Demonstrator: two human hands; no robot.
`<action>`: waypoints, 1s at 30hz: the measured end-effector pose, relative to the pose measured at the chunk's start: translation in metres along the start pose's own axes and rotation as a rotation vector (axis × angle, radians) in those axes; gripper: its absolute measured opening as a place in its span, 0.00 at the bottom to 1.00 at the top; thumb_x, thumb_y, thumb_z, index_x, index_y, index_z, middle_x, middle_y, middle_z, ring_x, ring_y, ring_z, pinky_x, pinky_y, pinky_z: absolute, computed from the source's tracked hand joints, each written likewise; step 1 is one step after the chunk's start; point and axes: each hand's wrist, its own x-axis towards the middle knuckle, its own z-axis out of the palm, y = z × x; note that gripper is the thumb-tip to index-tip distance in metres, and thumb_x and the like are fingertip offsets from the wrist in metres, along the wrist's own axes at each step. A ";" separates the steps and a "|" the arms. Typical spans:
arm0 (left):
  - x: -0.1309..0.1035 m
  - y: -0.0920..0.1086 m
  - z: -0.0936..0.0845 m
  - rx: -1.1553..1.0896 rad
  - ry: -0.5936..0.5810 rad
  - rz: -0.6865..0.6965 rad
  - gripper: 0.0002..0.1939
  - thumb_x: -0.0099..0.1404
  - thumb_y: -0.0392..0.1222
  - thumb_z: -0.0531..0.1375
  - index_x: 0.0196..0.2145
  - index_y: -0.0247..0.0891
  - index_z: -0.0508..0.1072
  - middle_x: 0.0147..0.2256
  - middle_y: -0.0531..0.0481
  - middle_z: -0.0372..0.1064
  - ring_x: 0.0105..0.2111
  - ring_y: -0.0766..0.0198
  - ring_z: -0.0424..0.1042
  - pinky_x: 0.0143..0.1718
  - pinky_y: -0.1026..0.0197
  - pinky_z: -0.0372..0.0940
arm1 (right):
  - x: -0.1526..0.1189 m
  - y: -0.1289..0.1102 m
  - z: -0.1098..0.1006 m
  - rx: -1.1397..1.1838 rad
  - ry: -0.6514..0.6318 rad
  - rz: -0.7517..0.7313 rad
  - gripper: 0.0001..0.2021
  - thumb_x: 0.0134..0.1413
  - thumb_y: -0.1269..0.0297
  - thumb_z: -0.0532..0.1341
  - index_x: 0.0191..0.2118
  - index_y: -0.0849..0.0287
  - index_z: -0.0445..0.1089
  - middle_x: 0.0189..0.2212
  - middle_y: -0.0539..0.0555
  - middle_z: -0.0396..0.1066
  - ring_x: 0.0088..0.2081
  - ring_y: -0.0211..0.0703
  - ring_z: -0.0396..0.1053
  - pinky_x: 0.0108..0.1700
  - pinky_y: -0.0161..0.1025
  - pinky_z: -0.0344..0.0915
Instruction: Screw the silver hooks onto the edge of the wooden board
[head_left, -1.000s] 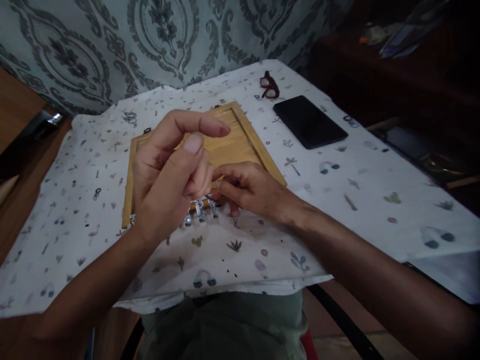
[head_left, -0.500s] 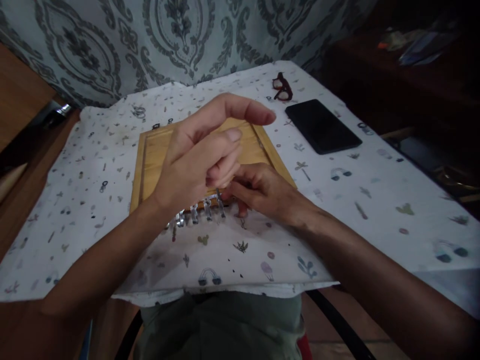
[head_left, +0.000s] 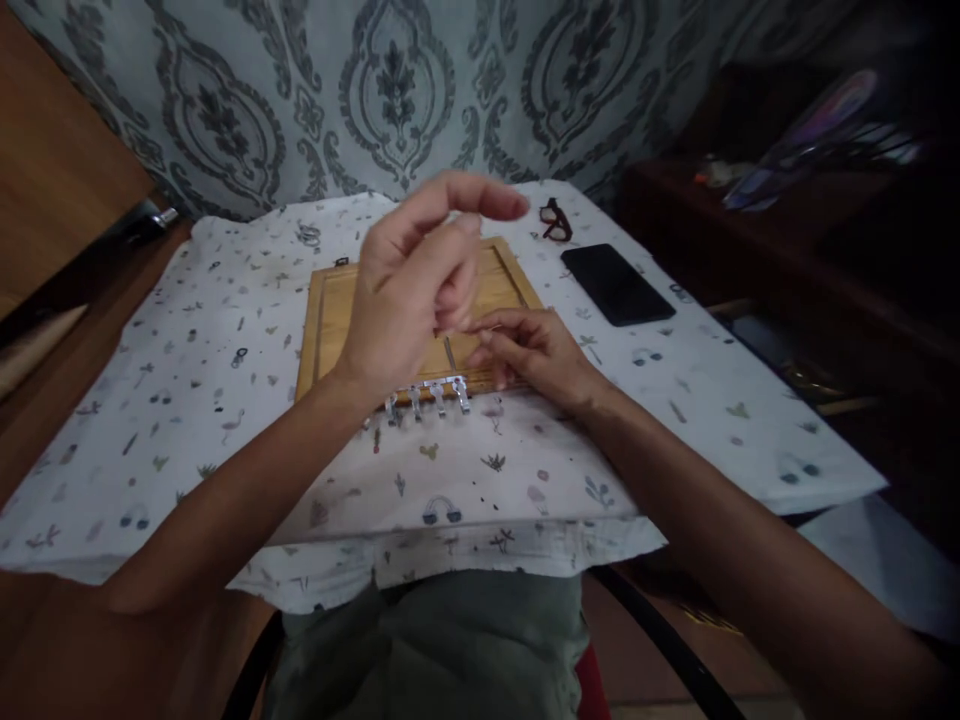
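My left hand (head_left: 409, 285) is closed above a wooden board (head_left: 341, 310), its index finger arched out to the right. From beneath it a thin metal screwdriver shaft (head_left: 450, 352) points down at the right end of a metal hook rail (head_left: 427, 388); the handle is hidden in the fist. The rail has several hooks and lies along the board's near edge, its left part behind my left wrist. Just right of the shaft is my right hand (head_left: 544, 355), thumb and index finger close together. Whether a small thing sits between those fingertips, I cannot make out.
A black tablet or large phone (head_left: 619, 285) lies at the right on the patterned white tablecloth (head_left: 240, 440), with dark red glasses (head_left: 555, 220) behind it. A patterned curtain (head_left: 397, 90) hangs at the back. Dark furniture (head_left: 675, 200) stands at the right.
The camera view has shifted, bringing the table lower. Both hands have risen a little from the rail, and more of the screwdriver shaft shows. My right fingers have drawn up off the rail's end.
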 end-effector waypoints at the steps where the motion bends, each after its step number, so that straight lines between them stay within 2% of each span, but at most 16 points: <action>1: -0.002 0.006 -0.001 0.001 0.029 0.025 0.09 0.68 0.34 0.54 0.34 0.36 0.73 0.15 0.62 0.47 0.13 0.74 0.41 0.16 0.65 0.43 | 0.002 0.001 0.000 -0.011 0.033 -0.007 0.22 0.50 0.48 0.68 0.43 0.61 0.74 0.26 0.51 0.78 0.15 0.31 0.65 0.19 0.32 0.62; 4: -0.012 0.020 -0.006 0.014 0.035 0.038 0.08 0.69 0.36 0.54 0.33 0.37 0.73 0.14 0.62 0.46 0.13 0.74 0.40 0.16 0.65 0.41 | 0.004 0.003 0.003 -0.044 0.125 -0.018 0.20 0.51 0.49 0.67 0.41 0.61 0.73 0.24 0.50 0.77 0.15 0.31 0.65 0.19 0.32 0.59; 9: -0.037 0.026 -0.027 0.056 0.027 -0.023 0.07 0.67 0.44 0.60 0.35 0.39 0.74 0.15 0.62 0.45 0.14 0.74 0.42 0.17 0.64 0.41 | 0.003 0.004 0.009 -0.091 0.175 -0.005 0.18 0.48 0.52 0.66 0.40 0.62 0.73 0.25 0.51 0.76 0.16 0.31 0.65 0.20 0.32 0.61; 13: -0.054 0.032 -0.047 0.088 0.095 -0.037 0.06 0.64 0.45 0.62 0.34 0.40 0.75 0.15 0.63 0.44 0.14 0.74 0.41 0.17 0.64 0.40 | 0.002 0.004 0.011 -0.123 0.189 0.003 0.18 0.47 0.53 0.65 0.39 0.62 0.73 0.25 0.52 0.76 0.17 0.31 0.65 0.20 0.32 0.61; 19: -0.075 0.044 -0.070 0.082 0.194 -0.050 0.06 0.65 0.44 0.62 0.35 0.40 0.75 0.15 0.63 0.43 0.14 0.74 0.41 0.18 0.64 0.40 | 0.001 0.006 0.015 -0.182 0.215 -0.013 0.17 0.48 0.54 0.65 0.39 0.63 0.73 0.25 0.52 0.76 0.16 0.31 0.62 0.20 0.33 0.61; 23: -0.078 0.045 -0.077 0.056 0.232 -0.069 0.07 0.64 0.45 0.63 0.34 0.40 0.74 0.15 0.63 0.42 0.14 0.75 0.40 0.18 0.65 0.40 | -0.004 0.008 0.018 -0.223 0.264 -0.051 0.17 0.49 0.53 0.63 0.39 0.63 0.73 0.23 0.51 0.74 0.16 0.33 0.62 0.21 0.35 0.60; 30: -0.064 0.051 -0.094 -0.017 0.265 -0.088 0.06 0.64 0.44 0.61 0.34 0.40 0.72 0.15 0.64 0.40 0.14 0.74 0.39 0.18 0.66 0.42 | -0.016 0.013 0.017 -0.324 0.372 -0.095 0.13 0.51 0.57 0.62 0.39 0.60 0.73 0.23 0.50 0.72 0.19 0.36 0.64 0.24 0.38 0.63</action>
